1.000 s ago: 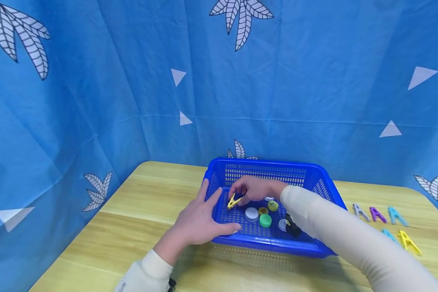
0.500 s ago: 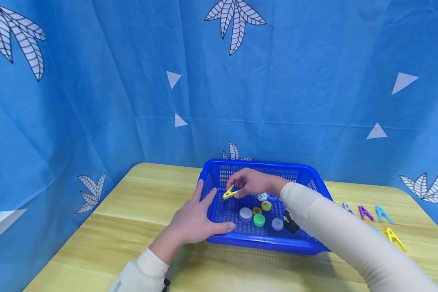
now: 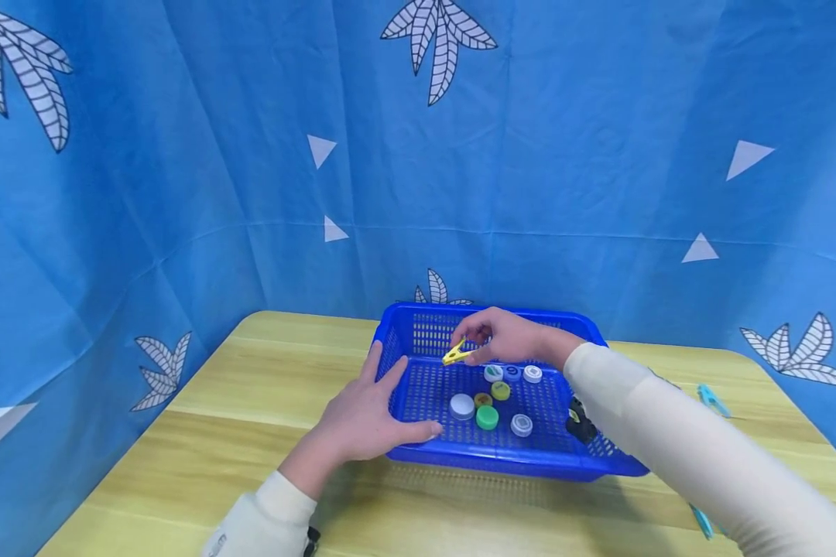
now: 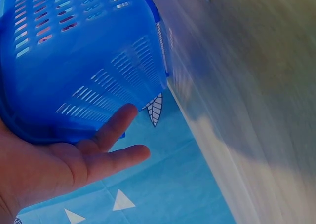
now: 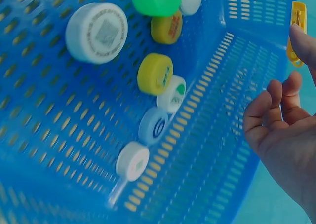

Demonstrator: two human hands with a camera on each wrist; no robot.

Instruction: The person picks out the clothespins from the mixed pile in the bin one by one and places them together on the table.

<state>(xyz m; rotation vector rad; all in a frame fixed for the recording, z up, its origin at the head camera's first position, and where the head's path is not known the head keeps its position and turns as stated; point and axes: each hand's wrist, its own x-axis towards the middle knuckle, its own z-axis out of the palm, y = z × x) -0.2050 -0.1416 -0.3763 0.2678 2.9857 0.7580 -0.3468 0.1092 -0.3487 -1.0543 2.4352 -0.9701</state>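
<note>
My right hand pinches a yellow clothespin between thumb and fingers, over the back left part of the blue plastic basket. In the right wrist view the clothespin shows at the right edge, above the bottle caps. My left hand lies spread at the basket's left end, its thumb reaching over the front rim. In the left wrist view two straight fingers of the left hand extend past the basket's outer wall. Inside the basket lie a green cap, a yellow cap and several others.
To the right on the wooden table lie a light blue clothespin and another blue piece, partly behind the right sleeve. A black device sits under the right wrist. A blue patterned curtain hangs behind the table.
My right hand has lifted the yellow clothespin from low in the basket and moved it slightly right. More caps show now, while the sleeve covers most clothespins on the table. The left hand keeps its place.
</note>
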